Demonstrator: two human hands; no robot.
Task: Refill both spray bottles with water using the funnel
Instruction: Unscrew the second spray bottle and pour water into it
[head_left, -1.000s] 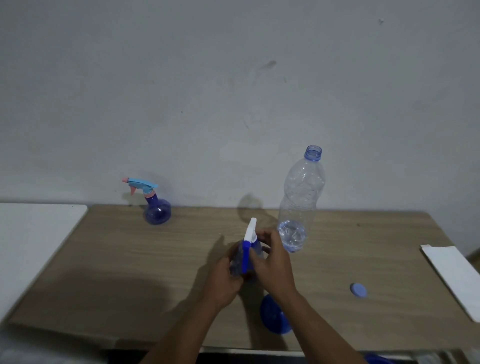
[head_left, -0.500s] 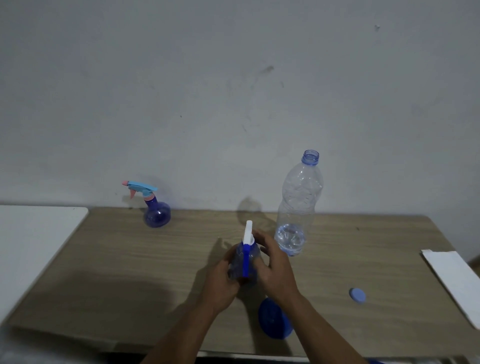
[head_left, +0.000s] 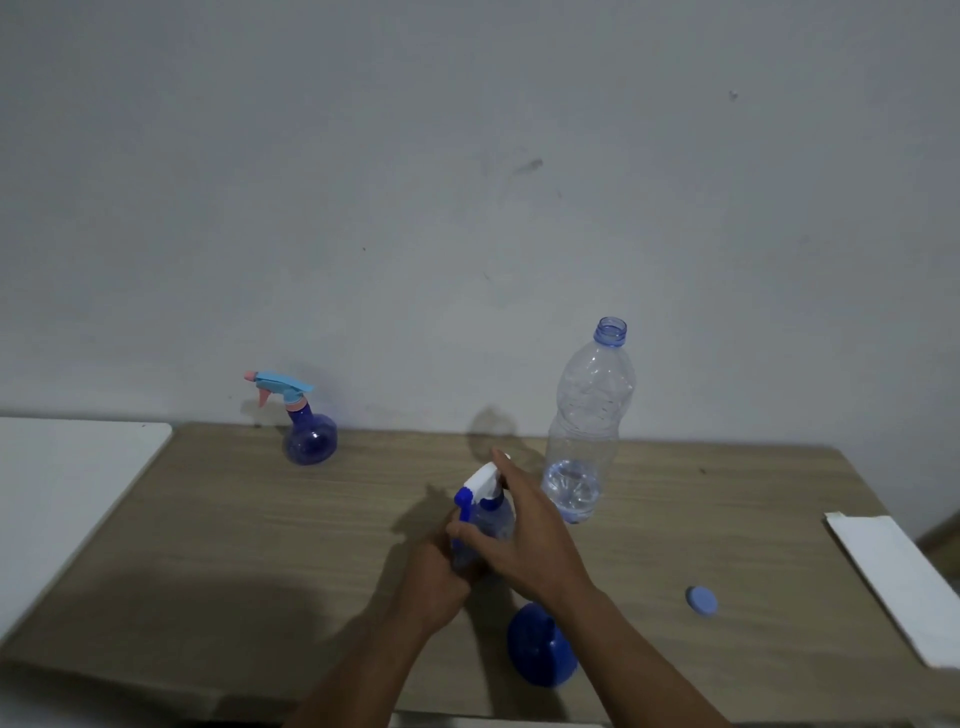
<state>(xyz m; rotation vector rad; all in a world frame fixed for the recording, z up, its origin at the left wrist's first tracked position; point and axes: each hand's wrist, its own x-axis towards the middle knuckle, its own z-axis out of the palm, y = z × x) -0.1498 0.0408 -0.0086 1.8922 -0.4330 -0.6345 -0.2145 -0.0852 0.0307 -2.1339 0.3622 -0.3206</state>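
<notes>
A small blue spray bottle (head_left: 488, 525) with a white and blue trigger head stands mid-table. My left hand (head_left: 434, 571) grips its body from the left. My right hand (head_left: 524, 535) holds its sprayer head and neck from the right, fingers wrapped around it. A second blue spray bottle (head_left: 309, 439) with a light blue and pink head stands at the back left by the wall. A clear water bottle (head_left: 587, 431), uncapped and with a little water at the bottom, stands just right of my hands. The blue funnel (head_left: 540, 652) lies near the front edge, under my right forearm.
The blue bottle cap (head_left: 701, 600) lies on the wooden table (head_left: 260, 545) to the right. A white sheet (head_left: 904, 577) hangs over the right edge. A white surface (head_left: 62, 483) adjoins the table on the left. A grey wall runs behind.
The sprayer head has turned: its nozzle, upright before, now tilts left. My right hand has shifted round the head; both hands stay at the bottle.
</notes>
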